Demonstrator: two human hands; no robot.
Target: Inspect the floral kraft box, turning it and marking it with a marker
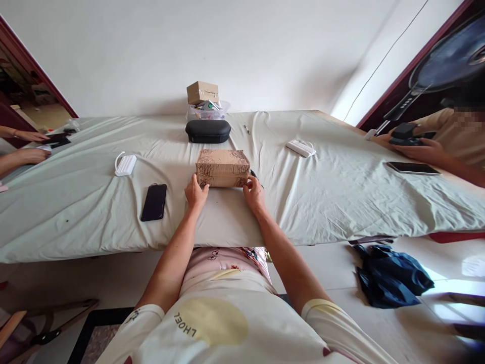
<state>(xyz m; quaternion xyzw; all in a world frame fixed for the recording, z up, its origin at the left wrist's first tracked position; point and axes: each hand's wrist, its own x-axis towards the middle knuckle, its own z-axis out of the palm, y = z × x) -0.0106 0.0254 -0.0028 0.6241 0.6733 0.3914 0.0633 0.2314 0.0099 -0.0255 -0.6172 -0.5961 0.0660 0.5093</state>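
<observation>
A small brown cardboard box (223, 174) with dark line drawings on its top and near side sits in front of me on the cloth. My left hand (196, 193) grips its near left corner, thumb against the front face. At the near right corner, my right hand (254, 193) holds the box between thumb and bent fingers. A black pen (253, 173) shows just behind the right fingers; whether they touch it I cannot tell. Left of my left hand lies a black smartphone (154, 202), screen up.
A black zip case (208, 131) stands behind the box, with a clear plastic bin (223, 107) and another carton (202, 92) beyond. White power banks (126, 165) with cable loops lie on both sides. Other people's hands (32, 146) work at the left and right ends.
</observation>
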